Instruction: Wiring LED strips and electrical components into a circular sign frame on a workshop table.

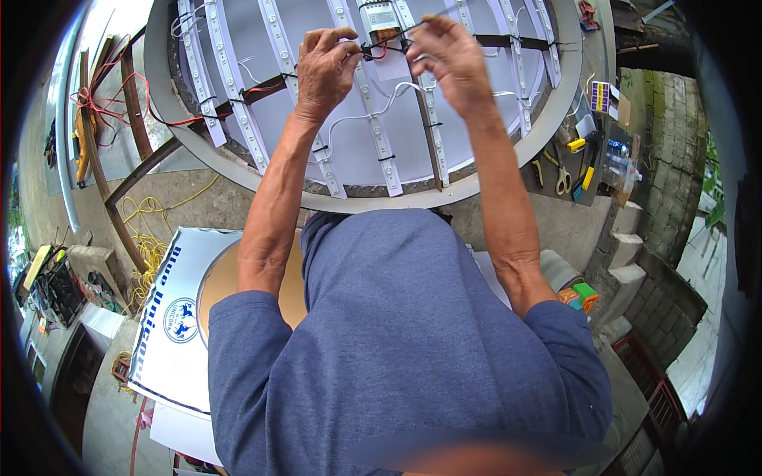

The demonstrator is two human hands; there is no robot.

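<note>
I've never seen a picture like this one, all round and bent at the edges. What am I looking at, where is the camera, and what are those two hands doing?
There is no machine here, only a person at work. The camera sits on the person's head and looks down, so you see their blue shirt and both forearms reaching away from you. Its very wide lens bends straight edges near the rim.

In front lies a big round sign frame with a white backing and rows of white light strips tied to dark cross bars. The left hand and the right hand meet at the far side, both pinching a bunch of black and red wires beside a small metal box.

To the right lie pliers and other small tools. Lower left is a white printed panel, with coiled yellow cord on the ground beside it.
</note>
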